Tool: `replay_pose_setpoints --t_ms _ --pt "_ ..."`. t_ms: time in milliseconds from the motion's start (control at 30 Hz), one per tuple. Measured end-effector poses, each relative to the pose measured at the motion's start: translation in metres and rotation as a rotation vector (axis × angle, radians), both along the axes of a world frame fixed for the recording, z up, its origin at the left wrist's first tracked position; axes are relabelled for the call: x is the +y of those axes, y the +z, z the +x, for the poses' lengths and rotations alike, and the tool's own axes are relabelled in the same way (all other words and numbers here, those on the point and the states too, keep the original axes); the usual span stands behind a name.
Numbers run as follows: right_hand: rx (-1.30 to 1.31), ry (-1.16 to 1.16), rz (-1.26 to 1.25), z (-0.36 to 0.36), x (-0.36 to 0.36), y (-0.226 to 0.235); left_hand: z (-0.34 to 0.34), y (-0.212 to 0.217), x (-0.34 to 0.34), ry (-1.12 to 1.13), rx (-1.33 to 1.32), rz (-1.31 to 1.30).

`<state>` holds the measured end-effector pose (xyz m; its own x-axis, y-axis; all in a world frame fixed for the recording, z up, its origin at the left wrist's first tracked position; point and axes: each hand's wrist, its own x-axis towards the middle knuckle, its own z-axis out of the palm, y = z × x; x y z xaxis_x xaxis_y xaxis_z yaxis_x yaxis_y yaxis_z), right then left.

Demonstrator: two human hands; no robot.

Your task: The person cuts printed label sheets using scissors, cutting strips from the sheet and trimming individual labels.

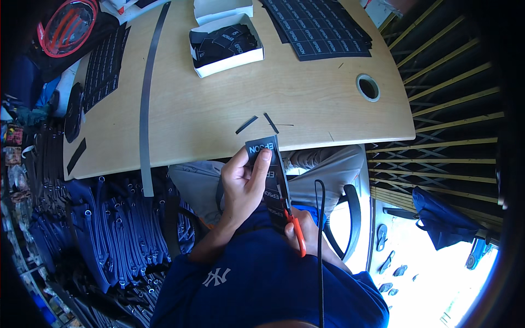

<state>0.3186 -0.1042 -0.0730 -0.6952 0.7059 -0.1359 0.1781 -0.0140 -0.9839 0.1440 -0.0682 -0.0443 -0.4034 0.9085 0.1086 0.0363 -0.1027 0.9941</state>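
Observation:
My left hand (pixel 243 183) is closed on the upper part of a black label strip (pixel 272 188) with pale lettering, thumb across its front. In my right hand (pixel 306 227) is a pair of scissors (pixel 297 232) with orange-red handles, held low by my body. Its blades run up along the strip's right edge. Just past the strip, a few narrow black offcuts (pixel 247 124) lie near the table's front edge.
On the wooden table (pixel 197 120) stands a white box (pixel 229 65) of cut black labels. Uncut printed sheets (pixel 322 27) lie at the far right, more sheets (pixel 106 68) at the left. A long grey strip (pixel 146 104) hangs over the front edge. A round hole (pixel 368 87) pierces the tabletop.

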Motion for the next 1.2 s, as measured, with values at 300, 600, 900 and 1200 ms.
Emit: replay_pose_setpoints --t_ms 300,600,900,1200 --pt "0.034 -0.072 0.057 -0.011 0.004 0.013 0.01 -0.007 -0.007 -0.024 0.07 0.029" --pt "-0.039 -0.103 0.038 -0.008 0.005 0.013 0.01 -0.009 -0.007 -0.043 0.039 -0.007" --pt "0.017 -0.154 -0.104 -0.002 0.002 0.002 0.008 -0.005 -0.006 -0.051 0.015 -0.044" --pt "0.301 -0.266 -0.115 -0.005 0.011 -0.006 -0.002 0.002 -0.002 -0.062 0.029 -0.067"
